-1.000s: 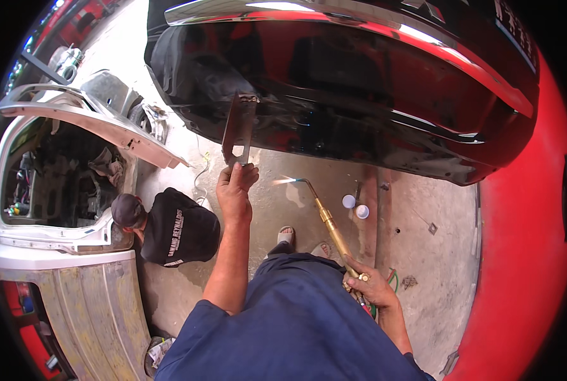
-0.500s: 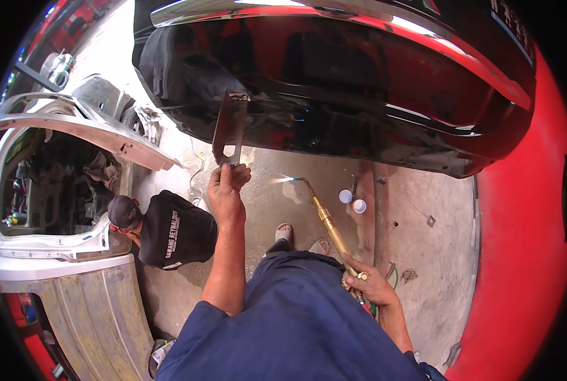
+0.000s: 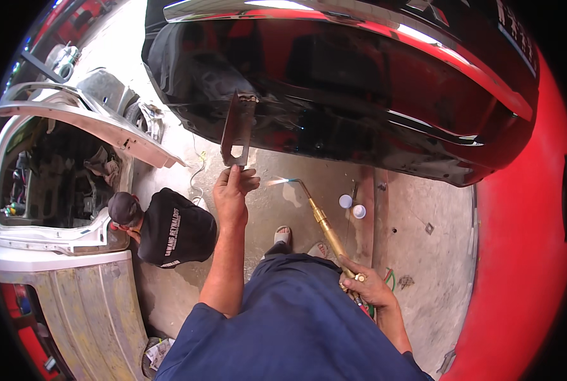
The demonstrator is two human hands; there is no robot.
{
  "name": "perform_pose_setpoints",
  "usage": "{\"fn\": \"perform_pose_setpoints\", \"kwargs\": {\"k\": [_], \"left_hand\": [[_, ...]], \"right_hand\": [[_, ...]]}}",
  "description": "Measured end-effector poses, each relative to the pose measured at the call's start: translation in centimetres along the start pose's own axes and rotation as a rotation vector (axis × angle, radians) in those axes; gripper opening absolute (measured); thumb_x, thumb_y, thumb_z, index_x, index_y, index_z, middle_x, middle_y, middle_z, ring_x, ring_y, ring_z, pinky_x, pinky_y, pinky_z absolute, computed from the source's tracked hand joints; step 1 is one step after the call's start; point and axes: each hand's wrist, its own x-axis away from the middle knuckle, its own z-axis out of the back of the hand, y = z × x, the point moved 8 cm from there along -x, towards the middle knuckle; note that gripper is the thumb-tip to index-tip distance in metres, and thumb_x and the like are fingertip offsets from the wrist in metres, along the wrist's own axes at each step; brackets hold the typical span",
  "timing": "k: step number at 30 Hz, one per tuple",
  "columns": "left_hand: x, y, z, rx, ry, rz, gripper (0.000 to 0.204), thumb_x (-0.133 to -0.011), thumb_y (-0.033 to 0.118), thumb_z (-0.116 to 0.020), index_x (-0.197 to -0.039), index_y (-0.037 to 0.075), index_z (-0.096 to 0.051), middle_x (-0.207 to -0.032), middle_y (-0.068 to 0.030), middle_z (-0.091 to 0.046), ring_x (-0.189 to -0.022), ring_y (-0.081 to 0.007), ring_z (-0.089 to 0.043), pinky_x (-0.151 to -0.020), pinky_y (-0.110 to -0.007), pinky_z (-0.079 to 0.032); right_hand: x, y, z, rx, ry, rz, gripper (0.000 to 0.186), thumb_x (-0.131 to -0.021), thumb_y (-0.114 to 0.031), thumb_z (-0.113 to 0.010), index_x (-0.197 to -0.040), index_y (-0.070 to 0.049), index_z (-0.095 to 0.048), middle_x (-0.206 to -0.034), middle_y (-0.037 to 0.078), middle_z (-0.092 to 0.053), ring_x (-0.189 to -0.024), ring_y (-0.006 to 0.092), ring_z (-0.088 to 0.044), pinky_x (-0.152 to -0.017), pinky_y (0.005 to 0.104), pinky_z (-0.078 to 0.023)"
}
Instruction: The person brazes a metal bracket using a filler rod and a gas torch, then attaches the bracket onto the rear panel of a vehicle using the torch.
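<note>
My left hand [image 3: 234, 190] pinches the lower end of a dark metal bracket [image 3: 237, 132], long and flat-sided with a cut-out near my fingers. Its upper end meets the underside of a black car bumper [image 3: 334, 82]; whether it is joined there I cannot tell. In my right hand [image 3: 367, 287] is a brass gas torch [image 3: 324, 227], gripped round its valve end. From its bent tip a blue and orange flame [image 3: 279, 181] points left, below the bumper and apart from the bracket. Red and green hoses trail from the torch beneath my right hand.
To the left, a person [image 3: 175, 227] in black crouches beside a white car body [image 3: 61, 251] with an open door frame. Two small white cups [image 3: 359, 211] stand on the concrete floor right of the torch. A red surface [image 3: 518, 254] curves along the right side.
The bumper and bracket appear slightly lower and farther right in the picture. My left hand keeps its pinch on the bracket, and the torch, still burning, has barely shifted.
</note>
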Motion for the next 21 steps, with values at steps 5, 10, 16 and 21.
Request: {"fn": "perform_pose_setpoints", "kwargs": {"k": [5,10,16,21], "left_hand": [[0.01,0.0,0.11,0.012,0.011,-0.012,0.027,-0.105,0.023,-0.056,-0.104,-0.004,-0.059,-0.091,-0.0168,-0.072,-0.073,-0.022,-0.072,-0.069,-0.033,-0.058],[-0.11,-0.02,0.12,-0.004,0.019,-0.046,0.026,-0.105,0.022,-0.056,-0.104,-0.004,-0.059,-0.09,-0.0166,-0.072,-0.073,-0.0221,-0.072,-0.069,-0.033,-0.058],[-0.07,0.16,0.2,0.0,0.034,-0.062,0.024,-0.105,0.021,-0.056,-0.104,-0.003,-0.059,-0.089,-0.0162,-0.072,-0.072,-0.0216,-0.071,-0.069,-0.033,-0.058],[0.05,0.23,0.04,0.035,0.025,-0.072,0.022,-0.105,0.02,-0.056,-0.104,-0.002,-0.059,-0.089,-0.0156,-0.072,-0.072,-0.0212,-0.071,-0.069,-0.033,-0.058]], "right_hand": [[-0.15,-0.22,-0.27,0.006,-0.014,0.007,0.068,-0.095,-0.018,-0.071,-0.154,-0.006,-0.04,-0.086,0.002,-0.06,-0.06,0.0091,-0.056,-0.051,0.0234,-0.046],[-0.01,-0.31,-0.26,0.027,-0.006,0.005,0.068,-0.095,-0.019,-0.071,-0.154,-0.006,-0.04,-0.086,0.002,-0.06,-0.059,0.0093,-0.055,-0.051,0.0238,-0.046],[0.0,0.14,-0.07,0.026,0.014,0.006,0.067,-0.095,-0.02,-0.071,-0.153,-0.007,-0.041,-0.086,0.002,-0.06,-0.059,0.0092,-0.055,-0.051,0.0238,-0.046],[0.05,0.37,-0.03,0.017,0.022,-0.001,0.066,-0.095,-0.019,-0.071,-0.153,-0.009,-0.042,-0.086,0.002,-0.06,-0.059,0.0093,-0.055,-0.051,0.0238,-0.046]]}}
